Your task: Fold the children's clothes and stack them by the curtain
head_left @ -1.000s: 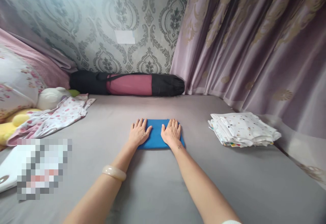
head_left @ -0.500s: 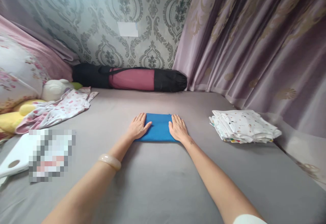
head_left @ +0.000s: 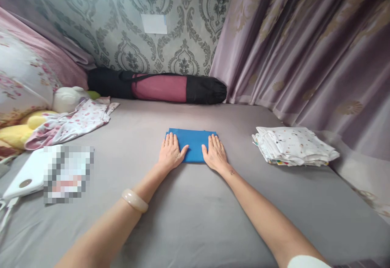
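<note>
A blue folded cloth (head_left: 195, 144) lies flat on the grey bed sheet (head_left: 195, 207), straight in front of me. My left hand (head_left: 171, 151) rests palm down on its left side, fingers stretched forward and thumb pointing inward. On the right side my right hand (head_left: 215, 153) lies flat in the same way, its thumb also turned inward. Both palms press on the fabric without gripping it. Parts of the cloth's side edges are hidden beneath the hands. What kind of cloth it is cannot be made out.
To the right sits a stack of white printed cloths (head_left: 295, 146). At the left lie a white device (head_left: 33, 172) with a cable, a blurred-out item (head_left: 68, 174) and a patterned garment (head_left: 76, 119) beside plush toys. A long black-and-pink bag (head_left: 160, 88) lies along the wall.
Both hands stay flat on the blue cloth but sit nearer its front part, with more of its far edge showing. The camera view has tilted slightly down.
</note>
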A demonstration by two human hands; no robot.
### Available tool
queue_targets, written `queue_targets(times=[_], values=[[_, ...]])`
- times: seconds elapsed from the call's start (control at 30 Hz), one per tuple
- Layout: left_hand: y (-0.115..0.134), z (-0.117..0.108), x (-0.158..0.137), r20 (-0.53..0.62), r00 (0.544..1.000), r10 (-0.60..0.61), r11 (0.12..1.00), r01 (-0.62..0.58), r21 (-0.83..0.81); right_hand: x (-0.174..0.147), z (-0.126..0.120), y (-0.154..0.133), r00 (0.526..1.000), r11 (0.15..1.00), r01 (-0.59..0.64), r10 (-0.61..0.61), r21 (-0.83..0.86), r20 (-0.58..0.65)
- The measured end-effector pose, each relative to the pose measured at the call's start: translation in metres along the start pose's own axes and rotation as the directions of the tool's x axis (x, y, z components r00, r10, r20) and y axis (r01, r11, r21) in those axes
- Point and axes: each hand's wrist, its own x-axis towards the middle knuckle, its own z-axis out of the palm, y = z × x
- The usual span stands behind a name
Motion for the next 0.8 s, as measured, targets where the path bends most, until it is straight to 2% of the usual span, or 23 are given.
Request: queue_targets(times=[0.2,0.27,0.37,0.5,0.63,0.8], values=[[0.002,0.002,-0.001,-0.018,1.0,-0.014,1.0,0.014,0.0,0.002,-0.006,-0.005,1.0,0.999,-0.014,0.015,-0.032,0.022],[0.004,0.0,-0.002,-0.011,1.0,-0.028,1.0,0.028,-0.007,0.002,-0.012,-0.016,1.0,0.999,-0.005,0.006,-0.044,0.019],[0.006,-0.005,-0.005,-0.013,0.999,-0.043,0.999,0.043,-0.015,0.0,-0.016,-0.041,0.997,0.997,0.079,-0.079,-0.017,0.007],[0.002,-0.006,-0.009,-0.048,0.998,-0.033,0.999,0.032,-0.026,-0.002,-0.006,-0.067,0.989,0.989,0.141,-0.143,0.05,0.038],[-0.002,-0.003,-0.011,-0.061,0.998,-0.015,0.999,0.012,-0.038,-0.004,0.003,-0.071,0.989,0.988,0.141,-0.143,0.06,0.037],[-0.003,0.0,-0.01,-0.074,0.997,-0.007,0.999,0.004,-0.037,-0.001,0.0,-0.072,0.99,0.991,0.119,-0.123,0.056,0.068]])
